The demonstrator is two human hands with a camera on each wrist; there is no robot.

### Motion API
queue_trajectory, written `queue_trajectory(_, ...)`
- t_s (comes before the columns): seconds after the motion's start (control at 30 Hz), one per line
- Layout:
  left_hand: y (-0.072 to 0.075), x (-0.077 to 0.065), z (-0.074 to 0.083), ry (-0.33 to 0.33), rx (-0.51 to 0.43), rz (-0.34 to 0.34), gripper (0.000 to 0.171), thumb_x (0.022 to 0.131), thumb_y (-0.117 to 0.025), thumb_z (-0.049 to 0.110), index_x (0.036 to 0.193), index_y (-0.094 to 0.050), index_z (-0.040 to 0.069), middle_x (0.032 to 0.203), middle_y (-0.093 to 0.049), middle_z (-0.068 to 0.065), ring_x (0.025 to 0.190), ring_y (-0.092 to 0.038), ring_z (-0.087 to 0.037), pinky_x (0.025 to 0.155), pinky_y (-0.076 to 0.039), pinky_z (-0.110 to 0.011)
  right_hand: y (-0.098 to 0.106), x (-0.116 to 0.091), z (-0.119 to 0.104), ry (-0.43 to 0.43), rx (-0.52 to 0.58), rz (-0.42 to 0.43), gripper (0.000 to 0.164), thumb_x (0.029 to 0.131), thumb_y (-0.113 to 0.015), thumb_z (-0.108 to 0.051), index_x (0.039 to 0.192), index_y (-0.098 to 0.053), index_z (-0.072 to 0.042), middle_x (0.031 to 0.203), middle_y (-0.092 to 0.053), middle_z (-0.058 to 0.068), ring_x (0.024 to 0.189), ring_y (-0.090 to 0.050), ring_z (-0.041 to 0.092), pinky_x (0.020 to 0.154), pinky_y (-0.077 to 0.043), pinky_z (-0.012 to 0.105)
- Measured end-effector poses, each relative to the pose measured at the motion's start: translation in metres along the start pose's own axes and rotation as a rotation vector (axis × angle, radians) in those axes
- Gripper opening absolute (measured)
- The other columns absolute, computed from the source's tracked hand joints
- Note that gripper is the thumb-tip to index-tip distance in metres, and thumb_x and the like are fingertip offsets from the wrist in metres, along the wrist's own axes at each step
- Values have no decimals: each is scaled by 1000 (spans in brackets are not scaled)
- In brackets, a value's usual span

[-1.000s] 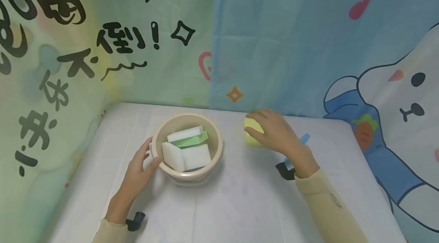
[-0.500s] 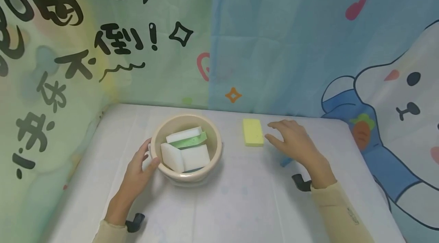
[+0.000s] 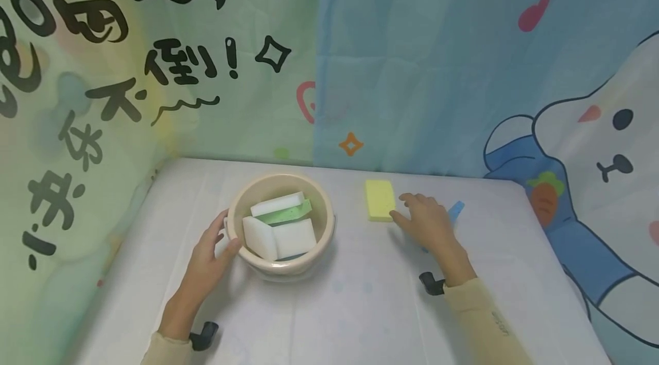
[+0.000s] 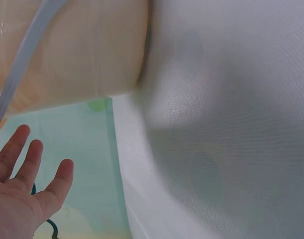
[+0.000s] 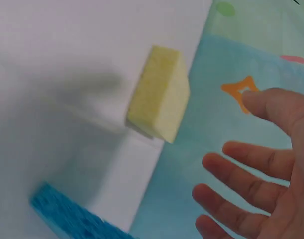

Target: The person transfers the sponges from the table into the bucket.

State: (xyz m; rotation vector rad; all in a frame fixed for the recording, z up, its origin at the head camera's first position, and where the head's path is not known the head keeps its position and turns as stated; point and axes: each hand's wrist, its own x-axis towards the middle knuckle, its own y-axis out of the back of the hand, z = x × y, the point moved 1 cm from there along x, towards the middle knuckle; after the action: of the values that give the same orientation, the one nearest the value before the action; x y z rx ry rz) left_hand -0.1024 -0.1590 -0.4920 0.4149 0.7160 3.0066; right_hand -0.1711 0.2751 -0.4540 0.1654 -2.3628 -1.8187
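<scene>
A cream bucket [image 3: 280, 266] with a thin grey handle [image 4: 23, 55] stands on the white-covered table, left of the middle. Inside it are several white sponge blocks [image 3: 293, 238] and a green piece [image 3: 286, 214]. My left hand [image 3: 208, 259] rests against the bucket's left side, thumb by the rim, fingers extended in the left wrist view. A yellow sponge [image 3: 380, 200] lies on the table to the right of the bucket. Just right of that sponge hovers my right hand [image 3: 426, 225], fingers spread and holding nothing. Beneath the hand, partly hidden, lies a rough-surfaced blue strip [image 5: 74, 211].
The table [image 3: 350, 308] meets a printed fabric backdrop [image 3: 401, 67] along its far edge. More printed cloth [image 3: 82, 182] hangs at the left. Each wrist carries a black mount, the left mount [image 3: 204, 336] and the right mount [image 3: 431, 284].
My right hand has left the yellow sponge, drawn off to the right, then come slightly back toward it and nearer me. The sponge stays in place. The left hand and bucket hold still.
</scene>
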Motion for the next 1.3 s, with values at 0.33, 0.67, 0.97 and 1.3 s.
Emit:
queue_trajectory(0.33, 0, -1, 0, -3, -6, 1, 62, 101, -61, 21, 155, -33, 8, 156, -38, -15, 144, -33, -34, 110, -37, -57, -25, 4, -11, -117, -110, 95, 52, 93, -67, -45, 92, -62, 7, 78, -63, 22, 71, -59, 43, 64, -47, 57)
queue_trajectory(0.67, -1, -2, 0, 3, -7, 6, 62, 100, -62, 18, 155, -34, 7, 156, -38, -15, 144, -33, -34, 110, -37, -58, -41, 12, -23, -226, -138, 73, 68, 80, -70, -67, 65, -48, -4, 54, -45, 9, 53, -48, 33, 55, -41, 47)
queue_trajectory(0.97, -1, -2, 1, 5, -8, 11, 61, 100, -61, 20, 155, -35, 9, 156, -39, -13, 144, -33, -33, 111, -37, -58, -52, 20, -19, -296, -125, -58, 75, 80, -62, -75, 75, -54, 0, 60, -51, 14, 61, -53, 36, 66, -45, 53)
queue_trajectory(1.3, 0, -1, 0, -1, -24, 6, 61, 100, -62, 16, 154, -36, 9, 156, -39, -14, 144, -32, -33, 110, -36, -59, -58, 26, -18, -330, -82, -65, 74, 83, -65, -66, 87, -57, 8, 70, -55, 18, 72, -57, 41, 70, -46, 55)
